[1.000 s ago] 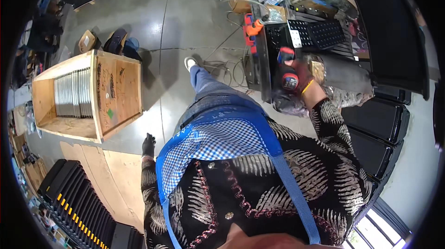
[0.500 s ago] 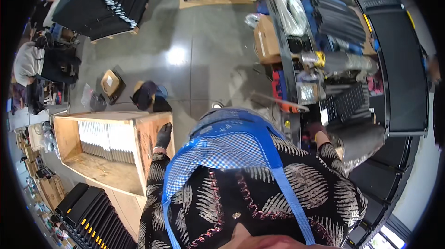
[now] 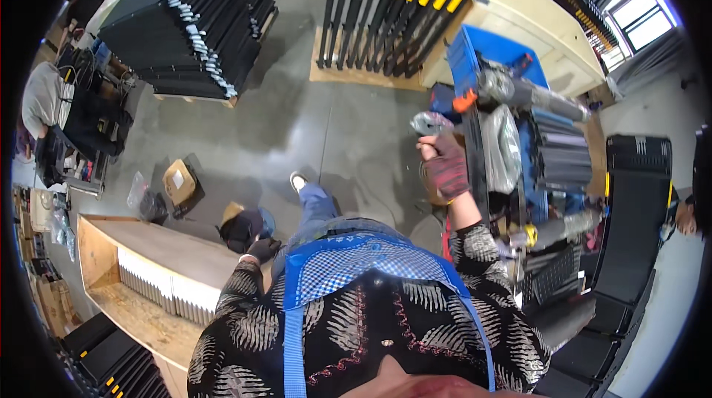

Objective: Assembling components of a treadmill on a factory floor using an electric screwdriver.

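Right hand (image 3: 445,168) has left the counter (image 3: 519,176), now raised, gripping a crumpled plastic bag (image 3: 430,124); left hand (image 3: 261,250) hangs curled.

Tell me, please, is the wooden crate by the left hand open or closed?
Open. The wooden crate has no lid; a row of pale upright sheets shows inside, with bare crate floor beside them. The gloved left hand hangs beside it.

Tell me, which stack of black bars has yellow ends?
The upright stack at the top middle, on a wooden pallet. Its bars carry yellow ends; the stack to its left shows whitish ends instead.
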Demonstrator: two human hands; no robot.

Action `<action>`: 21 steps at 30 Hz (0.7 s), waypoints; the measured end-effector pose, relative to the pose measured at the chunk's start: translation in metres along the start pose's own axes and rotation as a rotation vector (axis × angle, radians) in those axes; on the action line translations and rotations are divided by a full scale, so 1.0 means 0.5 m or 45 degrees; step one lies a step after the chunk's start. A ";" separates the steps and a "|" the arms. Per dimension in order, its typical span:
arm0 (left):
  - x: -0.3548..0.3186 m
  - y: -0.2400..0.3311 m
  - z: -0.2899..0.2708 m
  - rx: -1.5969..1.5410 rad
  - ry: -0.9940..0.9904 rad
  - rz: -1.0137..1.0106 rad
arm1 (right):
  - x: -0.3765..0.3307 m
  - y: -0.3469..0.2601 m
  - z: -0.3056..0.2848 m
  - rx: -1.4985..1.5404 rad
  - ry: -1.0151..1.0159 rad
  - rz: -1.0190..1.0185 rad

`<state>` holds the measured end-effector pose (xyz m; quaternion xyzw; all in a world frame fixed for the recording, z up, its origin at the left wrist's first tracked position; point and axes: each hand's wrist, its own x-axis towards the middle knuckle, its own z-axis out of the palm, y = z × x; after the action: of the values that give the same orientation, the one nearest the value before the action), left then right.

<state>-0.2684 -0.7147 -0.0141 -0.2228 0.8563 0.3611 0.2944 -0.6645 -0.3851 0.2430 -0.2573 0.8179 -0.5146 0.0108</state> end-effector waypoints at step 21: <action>0.451 -0.183 -0.621 -0.428 0.339 -0.104 | 0.929 -0.085 0.513 -0.104 -0.124 -0.130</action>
<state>-0.4845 -1.0438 -0.0328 -0.3490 0.8056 0.4540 0.1520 -0.9776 -0.8147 0.2732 -0.3237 0.8225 -0.4674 0.0139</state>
